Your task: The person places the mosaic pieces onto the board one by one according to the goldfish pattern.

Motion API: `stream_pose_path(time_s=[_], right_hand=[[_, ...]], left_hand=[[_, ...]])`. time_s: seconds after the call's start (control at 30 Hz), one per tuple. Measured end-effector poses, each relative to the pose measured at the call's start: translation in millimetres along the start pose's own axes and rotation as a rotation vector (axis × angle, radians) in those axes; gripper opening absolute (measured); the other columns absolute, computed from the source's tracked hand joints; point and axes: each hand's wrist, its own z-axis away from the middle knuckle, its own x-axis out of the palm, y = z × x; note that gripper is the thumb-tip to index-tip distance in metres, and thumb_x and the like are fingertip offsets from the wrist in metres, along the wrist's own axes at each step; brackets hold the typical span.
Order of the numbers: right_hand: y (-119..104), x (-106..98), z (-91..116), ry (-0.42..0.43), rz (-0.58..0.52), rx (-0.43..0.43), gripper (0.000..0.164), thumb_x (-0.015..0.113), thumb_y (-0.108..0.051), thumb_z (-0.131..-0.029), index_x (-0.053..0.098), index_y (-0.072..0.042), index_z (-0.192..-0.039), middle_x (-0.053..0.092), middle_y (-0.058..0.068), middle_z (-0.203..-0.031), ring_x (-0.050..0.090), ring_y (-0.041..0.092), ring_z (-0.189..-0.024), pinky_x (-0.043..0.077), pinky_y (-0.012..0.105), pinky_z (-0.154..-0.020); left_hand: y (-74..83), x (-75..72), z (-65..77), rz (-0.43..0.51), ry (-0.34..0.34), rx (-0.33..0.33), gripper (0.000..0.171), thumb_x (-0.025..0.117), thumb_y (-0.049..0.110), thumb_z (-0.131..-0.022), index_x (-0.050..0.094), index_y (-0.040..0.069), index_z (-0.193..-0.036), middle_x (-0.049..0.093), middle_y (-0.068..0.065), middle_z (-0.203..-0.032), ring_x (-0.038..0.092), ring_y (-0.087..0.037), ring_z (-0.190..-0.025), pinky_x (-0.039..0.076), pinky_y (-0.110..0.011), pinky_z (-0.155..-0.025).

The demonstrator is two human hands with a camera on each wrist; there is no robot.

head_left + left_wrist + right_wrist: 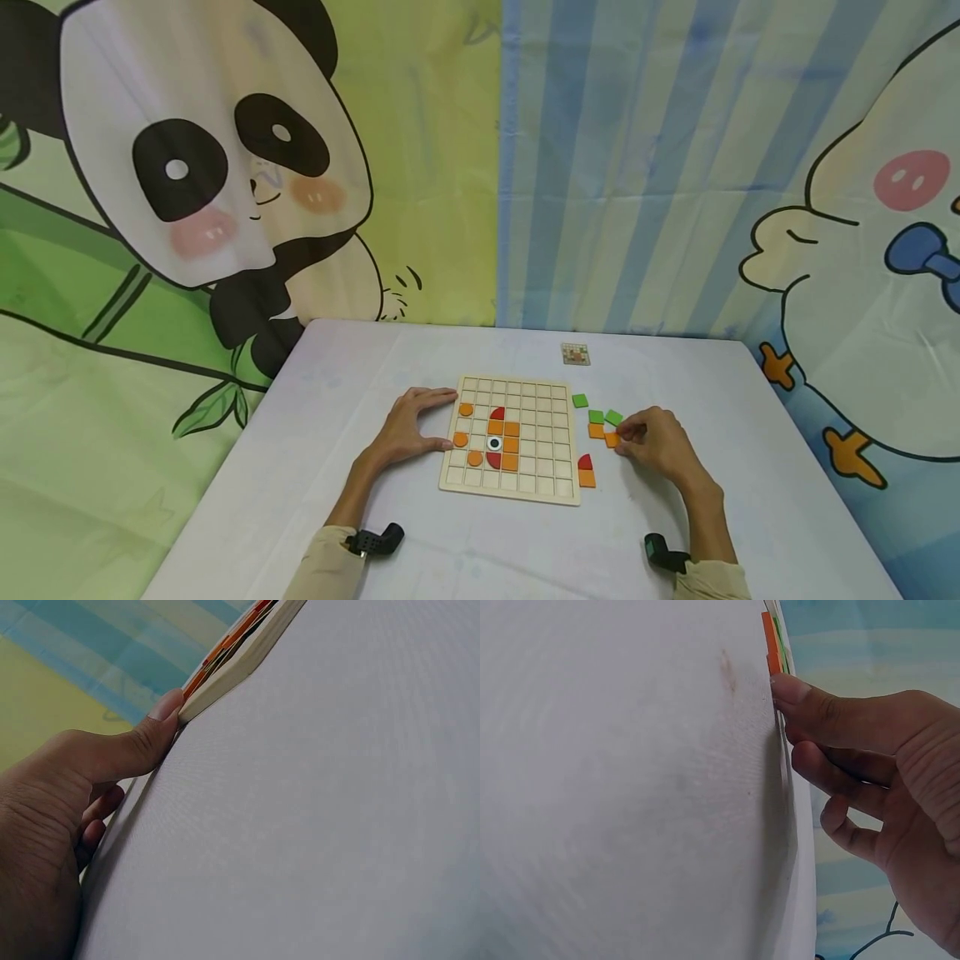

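A wooden grid board [543, 477] lies on the table, with orange squares, red quarter-round pieces and a white eye tile [494, 444] forming a figure on it. Three orange discs [461, 439] sit on the board's left side. My left hand [405, 427] steadies the left edge, its thumb and fingers spread and touching the rim; the left wrist view shows the thumb [161, 720] against the board's corner. Right of the board, my right hand [660, 443] pinches an orange square tile [612, 439] between thumb and fingertips. That tile's edge shows at the thumb in the right wrist view.
Three green tiles [581, 401] and another orange square [596, 431] lie beside the board's right edge. Nearer me are a red quarter-round piece [586, 462] and an orange square [587, 479]. A small patterned card [576, 354] lies at the back of the white table [465, 550].
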Motion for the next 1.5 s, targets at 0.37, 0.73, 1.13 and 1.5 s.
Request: stream_pose_path(time_s=[0.37, 0.73, 1.13, 1.5], right_hand=[[-1.9, -4.0, 0.7, -0.056, -0.017, 0.022, 0.024, 0.093, 0.001, -0.081, 0.086, 0.000, -0.103, 0.076, 0.003, -0.086, 0.062, 0.018, -0.079, 0.057, 0.027, -0.072], [-2.9, -3.7, 2.9, -0.063, -0.009, 0.003, 0.020, 0.092, 0.002, -0.080, 0.086, -0.004, -0.099, 0.075, 0.000, -0.084, 0.061, 0.017, -0.079, 0.056, 0.026, -0.072], [-0.7, -1.2, 3.1, -0.080, -0.029, 0.003, 0.020, 0.092, 0.002, -0.081, 0.084, -0.007, -0.096, 0.072, 0.000, -0.083, 0.060, 0.018, -0.080, 0.054, 0.023, -0.071], [-2.7, -2.0, 3.4, -0.092, -0.040, 0.009, 0.020, 0.092, 0.002, -0.081, 0.083, -0.007, -0.096, 0.071, 0.001, -0.082, 0.060, 0.019, -0.079, 0.055, 0.024, -0.070]], left_hand=[[1.1, -0.2, -0.9, -0.011, -0.005, 0.014, 0.089, 0.100, 0.047, -0.074, 0.066, 0.023, -0.153, 0.064, 0.003, -0.159, 0.053, -0.032, -0.144, 0.036, -0.066, -0.121], [-1.6, 0.9, -1.6, -0.027, -0.007, 0.015, 0.089, 0.099, 0.049, -0.074, 0.065, 0.024, -0.153, 0.063, 0.004, -0.160, 0.053, -0.031, -0.145, 0.036, -0.065, -0.121], [-5.0, 1.9, -1.7, -0.042, 0.009, 0.040, 0.088, 0.099, 0.050, -0.074, 0.067, 0.024, -0.152, 0.065, 0.004, -0.158, 0.055, -0.030, -0.142, 0.038, -0.065, -0.118], [-0.5, -0.7, -0.7, -0.011, -0.001, 0.026, 0.089, 0.100, 0.047, -0.073, 0.067, 0.022, -0.152, 0.064, 0.002, -0.159, 0.054, -0.032, -0.144, 0.037, -0.065, -0.120]])
